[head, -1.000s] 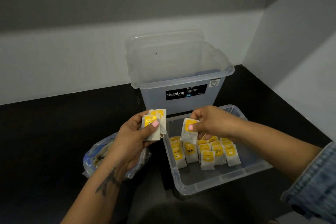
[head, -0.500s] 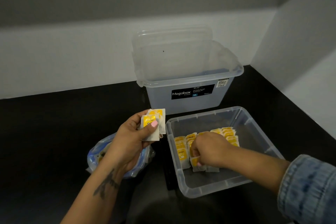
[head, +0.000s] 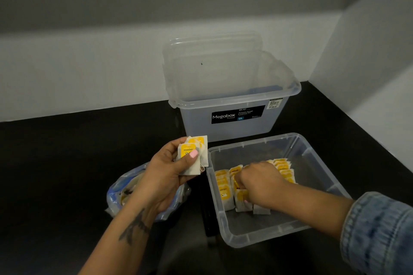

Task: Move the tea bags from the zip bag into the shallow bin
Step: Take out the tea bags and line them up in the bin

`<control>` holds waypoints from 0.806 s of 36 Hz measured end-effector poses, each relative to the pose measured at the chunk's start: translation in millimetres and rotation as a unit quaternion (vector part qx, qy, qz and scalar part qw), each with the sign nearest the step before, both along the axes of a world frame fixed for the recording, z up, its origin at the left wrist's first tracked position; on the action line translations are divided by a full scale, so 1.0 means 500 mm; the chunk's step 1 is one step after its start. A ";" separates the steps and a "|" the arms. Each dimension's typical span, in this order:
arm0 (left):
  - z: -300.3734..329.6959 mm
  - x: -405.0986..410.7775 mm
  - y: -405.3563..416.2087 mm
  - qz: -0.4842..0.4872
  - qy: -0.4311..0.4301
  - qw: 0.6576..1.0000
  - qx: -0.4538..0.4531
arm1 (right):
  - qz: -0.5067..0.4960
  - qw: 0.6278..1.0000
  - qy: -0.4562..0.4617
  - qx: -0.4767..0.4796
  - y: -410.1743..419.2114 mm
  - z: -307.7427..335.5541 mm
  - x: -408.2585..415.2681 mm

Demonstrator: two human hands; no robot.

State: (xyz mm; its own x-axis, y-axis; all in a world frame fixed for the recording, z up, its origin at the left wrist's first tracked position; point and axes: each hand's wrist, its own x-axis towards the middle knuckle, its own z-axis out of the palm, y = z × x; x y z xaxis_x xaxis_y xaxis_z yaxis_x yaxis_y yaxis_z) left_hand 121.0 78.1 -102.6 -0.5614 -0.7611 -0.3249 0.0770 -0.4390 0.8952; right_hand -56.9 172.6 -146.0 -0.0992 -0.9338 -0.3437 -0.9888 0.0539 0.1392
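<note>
My left hand (head: 166,171) holds a small stack of white tea bags with yellow labels (head: 194,152) above the zip bag (head: 125,192), just left of the shallow bin. The clear shallow bin (head: 225,227) sits at front right with rows of tea bags (head: 223,187) standing in it. My right hand (head: 259,183) is down inside the bin, fingers curled on a tea bag (head: 242,202) in the middle row. The crumpled blue-edged zip bag lies on the counter, partly hidden under my left forearm.
A tall clear Megabox storage box (head: 232,100) stands behind the shallow bin, its lid leaning against the wall. The black counter (head: 67,174) meets white walls at the back and right, forming a corner.
My right hand carried one tea bag from beside my left hand down into the bin and now presses it among the rows. My left hand stayed still with its stack.
</note>
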 end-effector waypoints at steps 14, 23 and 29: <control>0.008 -0.012 0.004 -0.058 -0.007 0.998 -0.032 | -0.194 0.876 -0.419 -0.141 -0.040 0.160 -0.004; 0.013 -0.006 0.013 -0.099 -0.013 0.994 -0.042 | -0.208 0.830 -0.501 -0.133 -0.052 0.170 0.007; 0.008 0.005 0.005 -0.073 -0.015 0.996 -0.047 | -0.200 0.842 -0.475 -0.162 -0.044 0.179 -0.012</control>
State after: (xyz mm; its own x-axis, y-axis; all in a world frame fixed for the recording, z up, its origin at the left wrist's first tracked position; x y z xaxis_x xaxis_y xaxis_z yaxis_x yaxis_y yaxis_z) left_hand 123.4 80.7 -98.7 -0.6597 -0.6993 -0.2753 -0.0100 -0.3581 0.9336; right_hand -63.0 150.7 -56.7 -0.2513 -0.9511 -0.1796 -0.5403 0.2918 -0.7893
